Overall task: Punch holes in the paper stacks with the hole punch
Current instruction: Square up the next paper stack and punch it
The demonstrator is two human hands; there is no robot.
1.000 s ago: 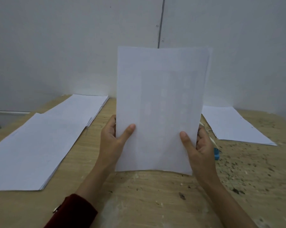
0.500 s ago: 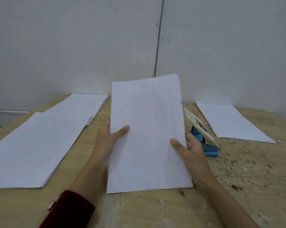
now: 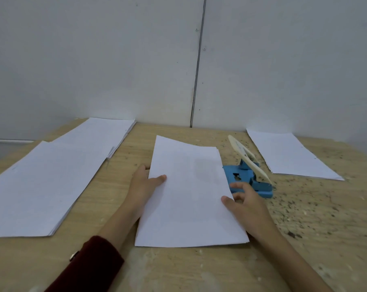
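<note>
The thin paper stack [image 3: 191, 194] is lying nearly flat on the wooden table [image 3: 304, 239], centre-near. The left hand [image 3: 145, 186] is pinching its left edge, thumb on top. The right hand [image 3: 244, 204] is grasping its right edge, fingers extending toward the blue hole punch [image 3: 248, 180] just beside, cream lever raised.

Dark red sleeve [image 3: 89, 268] on the left arm (small metal button [image 3: 74, 255] at cuff), right arm bare.
</note>
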